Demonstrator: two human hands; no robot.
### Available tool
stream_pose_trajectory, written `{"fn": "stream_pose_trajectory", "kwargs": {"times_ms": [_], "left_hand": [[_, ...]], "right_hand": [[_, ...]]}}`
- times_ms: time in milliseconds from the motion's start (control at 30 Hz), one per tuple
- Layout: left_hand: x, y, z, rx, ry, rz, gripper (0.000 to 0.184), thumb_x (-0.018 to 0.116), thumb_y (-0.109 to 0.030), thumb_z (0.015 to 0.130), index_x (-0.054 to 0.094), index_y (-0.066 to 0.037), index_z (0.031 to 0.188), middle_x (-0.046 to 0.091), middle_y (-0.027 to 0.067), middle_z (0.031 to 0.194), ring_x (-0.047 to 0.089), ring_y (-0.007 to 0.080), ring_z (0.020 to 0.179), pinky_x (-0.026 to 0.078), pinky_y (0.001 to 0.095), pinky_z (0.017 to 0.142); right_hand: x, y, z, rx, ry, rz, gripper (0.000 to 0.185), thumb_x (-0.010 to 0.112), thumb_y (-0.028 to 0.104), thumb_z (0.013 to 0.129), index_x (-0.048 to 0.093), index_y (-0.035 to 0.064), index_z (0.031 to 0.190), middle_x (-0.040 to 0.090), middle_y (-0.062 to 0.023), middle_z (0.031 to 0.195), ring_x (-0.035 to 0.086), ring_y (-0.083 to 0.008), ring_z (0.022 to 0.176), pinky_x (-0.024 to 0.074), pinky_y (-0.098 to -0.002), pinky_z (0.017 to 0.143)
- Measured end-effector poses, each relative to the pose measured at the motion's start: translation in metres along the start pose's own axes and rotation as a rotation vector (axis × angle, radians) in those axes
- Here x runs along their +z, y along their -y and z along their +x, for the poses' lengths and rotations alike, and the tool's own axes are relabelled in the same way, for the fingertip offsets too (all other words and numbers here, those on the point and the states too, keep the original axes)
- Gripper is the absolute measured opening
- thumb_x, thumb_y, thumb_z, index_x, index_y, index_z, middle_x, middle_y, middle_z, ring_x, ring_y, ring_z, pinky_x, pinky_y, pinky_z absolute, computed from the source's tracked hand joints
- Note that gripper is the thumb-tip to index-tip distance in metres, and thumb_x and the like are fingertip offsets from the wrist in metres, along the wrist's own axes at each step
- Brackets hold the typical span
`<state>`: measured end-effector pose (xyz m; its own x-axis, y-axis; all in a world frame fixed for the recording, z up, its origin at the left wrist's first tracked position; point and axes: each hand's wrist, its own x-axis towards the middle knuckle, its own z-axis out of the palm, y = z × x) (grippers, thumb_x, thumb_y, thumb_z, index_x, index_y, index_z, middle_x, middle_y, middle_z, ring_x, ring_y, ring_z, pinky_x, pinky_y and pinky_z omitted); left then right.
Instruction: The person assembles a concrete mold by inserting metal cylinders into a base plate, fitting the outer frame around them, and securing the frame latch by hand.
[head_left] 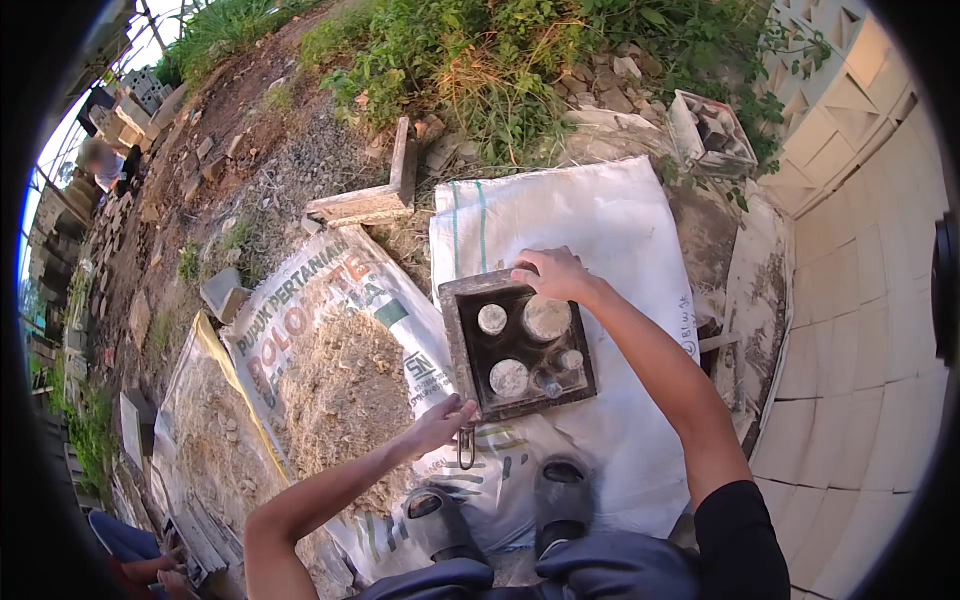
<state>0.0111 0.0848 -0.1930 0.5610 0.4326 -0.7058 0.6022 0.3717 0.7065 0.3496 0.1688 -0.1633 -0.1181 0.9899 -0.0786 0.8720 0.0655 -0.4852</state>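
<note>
The box [457,345] is laid on the white sack [630,412], perhaps for cleanliness. Its far rim is held in the right hand [553,275], fingers hooked over; its near-left corner is touched by the left hand [440,425], seemingly for balance, though how firm that grip is cannot be told.

Both hands bare btw. Left arm [335,487] is bent pretty sharply at the elbow, left hand [440,426] angled in toward the middle. Right arm [655,365] reaches further forward, elbow barely bent, right hand [556,274] turned inward, fingers curled.
</note>
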Motion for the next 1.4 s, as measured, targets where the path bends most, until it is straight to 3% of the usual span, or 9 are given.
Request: {"fn": "stream_pose_trajectory", "kwargs": {"times_ms": [100,167,233,400,633,867,967,1167,1400], "left_hand": [[-0.014,0.003,0.011,0.059,-0.026,0.165,0.079,0.053,-0.057,0.092,0.033,0.003,0.139,0.053,0.0243,0.131,0.056,0.0264,0.117,0.050,0.0357,0.088],[-0.018,0.021,0.030,0.241,-0.095,0.111,0.088,0.057,-0.056,0.090,0.026,0.007,0.143,0.052,0.0239,0.132,0.059,0.0274,0.113,0.048,0.0371,0.090],[-0.026,-0.011,0.013,0.050,0.184,0.017,0.092,0.058,-0.058,0.089,0.025,0.008,0.143,0.049,0.0241,0.135,0.059,0.0276,0.114,0.046,0.0383,0.095],[-0.075,-0.058,0.028,0.269,0.111,0.817,0.072,0.059,-0.052,0.090,0.040,-0.003,0.140,0.051,0.0243,0.135,0.059,0.0335,0.115,0.046,0.0385,0.099],[-0.170,-0.117,0.073,0.415,-0.514,0.755,0.045,0.060,-0.015,0.089,0.048,0.002,0.129,0.053,0.0240,0.124,0.052,0.0402,0.114,0.044,0.0447,0.100],[-0.287,-0.172,0.188,0.725,-1.091,1.334,0.053,0.077,-0.019,0.074,0.052,-0.005,0.118,0.056,0.0143,0.119,0.052,0.0317,0.114,0.032,0.0439,0.106],[-0.285,-0.167,0.213,0.527,-0.995,1.186,0.042,0.076,-0.018,0.073,0.055,-0.008,0.108,0.060,0.0103,0.108,0.055,0.0298,0.109,0.039,0.0452,0.096],[-0.280,-0.141,0.214,0.813,-0.937,1.127,0.015,0.060,-0.008,0.083,0.060,-0.007,0.097,0.063,0.0079,0.094,0.057,0.0291,0.097,0.042,0.0427,0.082],[-0.249,-0.116,0.134,0.765,-0.743,1.196,0.022,0.059,0.002,0.076,0.056,-0.007,0.097,0.060,0.0082,0.094,0.056,0.0288,0.096,0.042,0.0425,0.081]], "right_hand": [[0.013,-0.017,-0.034,0.146,-0.464,-0.087,0.038,0.054,0.036,0.094,0.056,0.0143,0.125,0.064,-0.0171,0.113,0.062,-0.0347,0.103,0.0388,-0.0478,0.096],[0.009,-0.035,-0.056,0.229,-0.305,0.081,0.045,0.053,0.030,0.094,0.047,0.0097,0.134,0.059,-0.0195,0.124,0.057,-0.0383,0.113,0.0412,-0.0459,0.099],[-0.003,-0.032,-0.070,0.309,-0.221,0.171,0.045,0.053,0.027,0.094,0.047,0.0053,0.134,0.058,-0.0210,0.126,0.055,-0.0393,0.117,0.0423,-0.0449,0.100],[0.001,-0.039,-0.043,0.314,-0.410,0.043,0.039,0.054,0.021,0.095,0.051,0.0025,0.129,0.061,-0.0246,0.120,0.057,-0.0382,0.114,0.0456,-0.0434,0.096],[0.008,0.074,0.017,0.018,-0.403,0.107,0.038,0.054,0.021,0.094,0.052,-0.0021,0.125,0.058,-0.0261,0.122,0.055,-0.0407,0.114,0.0427,-0.0444,0.099],[0.044,0.069,0.109,0.114,-0.378,0.356,0.041,0.049,0.026,0.099,0.048,-0.0009,0.129,0.056,-0.0257,0.127,0.058,-0.0379,0.114,0.0454,-0.0417,0.096],[0.039,0.068,0.135,0.170,-0.390,0.403,0.044,0.047,0.027,0.099,0.045,-0.0045,0.130,0.053,-0.0286,0.127,0.054,-0.0402,0.117,0.0422,-0.0444,0.099],[-0.013,0.014,0.133,0.193,-0.540,0.574,0.036,0.048,0.027,0.098,0.054,-0.0005,0.121,0.062,-0.0221,0.117,0.061,-0.0360,0.106,0.0463,-0.0421,0.092],[-0.060,0.000,0.109,0.257,-0.563,0.658,0.032,0.048,0.029,0.098,0.060,0.0017,0.110,0.067,-0.0171,0.109,0.064,-0.0283,0.103,0.0475,-0.0395,0.088]]}}
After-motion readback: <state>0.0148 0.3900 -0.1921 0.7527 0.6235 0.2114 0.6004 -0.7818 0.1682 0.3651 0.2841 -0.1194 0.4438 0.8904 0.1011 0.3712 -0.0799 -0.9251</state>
